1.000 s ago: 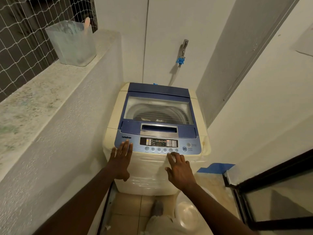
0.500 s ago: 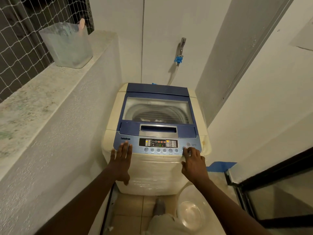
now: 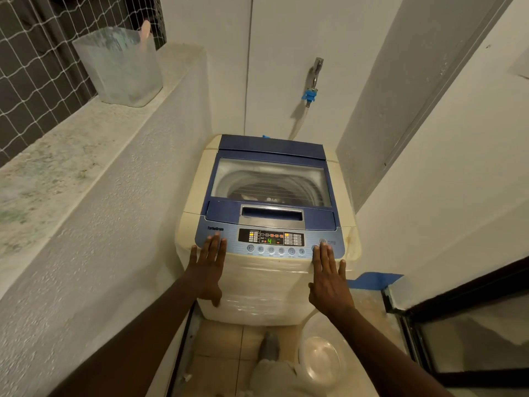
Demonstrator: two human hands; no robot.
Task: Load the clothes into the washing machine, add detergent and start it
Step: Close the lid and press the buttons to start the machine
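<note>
Reaching forward from the bottom of the view, both forearms bare and almost parallel. Lying flat on the near front edge of the washing machine (image 3: pixel 266 285), left hand (image 3: pixel 206 270) with fingers (image 3: pixel 213 247) stretched straight and close together, tips resting on the left end of the blue control panel (image 3: pixel 270 242), just beside the "TurboDrum" lettering; holding nothing. Spread likewise on the right, right hand (image 3: pixel 329 277), palm down, fingers (image 3: pixel 323 253) extended and slightly fanned, index tip touching a round button (image 3: pixel 315 248) at the right end of the panel, beneath a second round button; gripping nothing. Glowing between the two hands, a dark display (image 3: pixel 271 238) with a green digit and small orange lights, above a row of round buttons. Closed beyond the panel, a blue-framed lid (image 3: pixel 270 207) with a silver recessed handle and a clear window onto the ribbed drum. Wrapped in glossy, wrinkled film, cream plastic body. Farther back, a metal tap (image 3: pixel 314 73) with a blue fitting on the white wall; on the speckled ledge to the left, a frosted plastic container (image 3: pixel 120 64).
</note>
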